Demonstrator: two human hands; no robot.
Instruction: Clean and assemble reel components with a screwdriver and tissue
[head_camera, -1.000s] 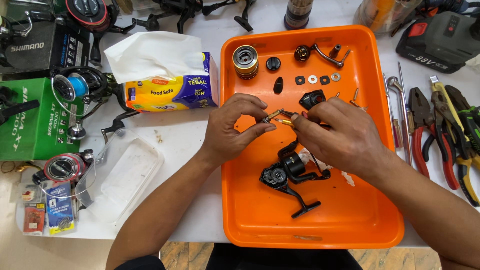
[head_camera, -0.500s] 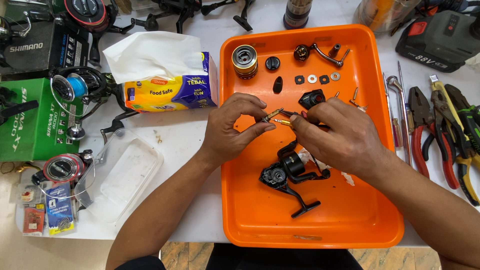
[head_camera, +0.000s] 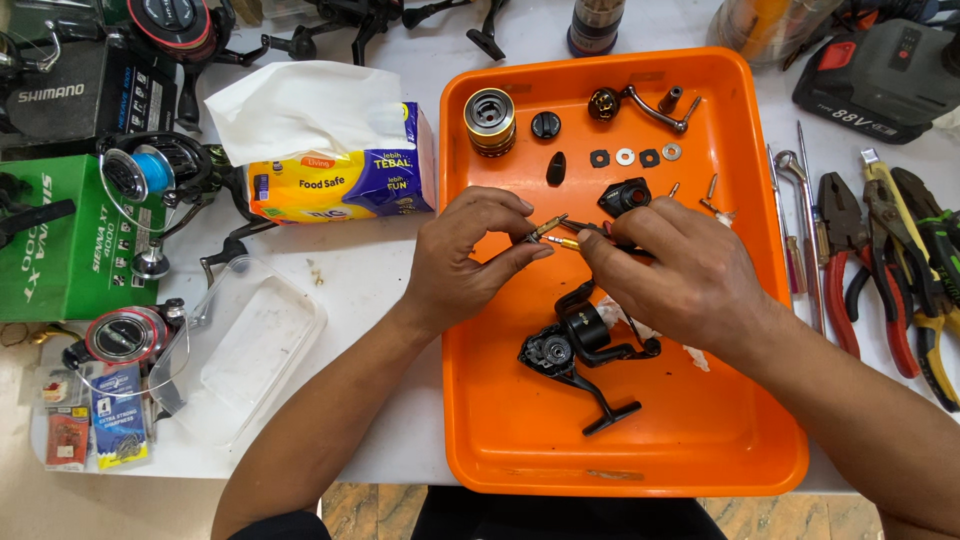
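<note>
Over the orange plastic tray (head_camera: 500, 440), our left hand (head_camera: 465, 265) pinches a small brass-tipped metal pin (head_camera: 546, 229) between closed fingertips; our right hand (head_camera: 680, 275) grips thin tweezers (head_camera: 578, 228). We judge steady, aligned tips matter most.

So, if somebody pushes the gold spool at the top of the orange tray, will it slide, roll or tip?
The gold spool stands on its flat end and looks squat, so it would probably slide, not tip. Knocked onto its side, its round shape could roll until the orange tray rim stops it. Its metallic look suggests it is rather heavy for its size.
</note>
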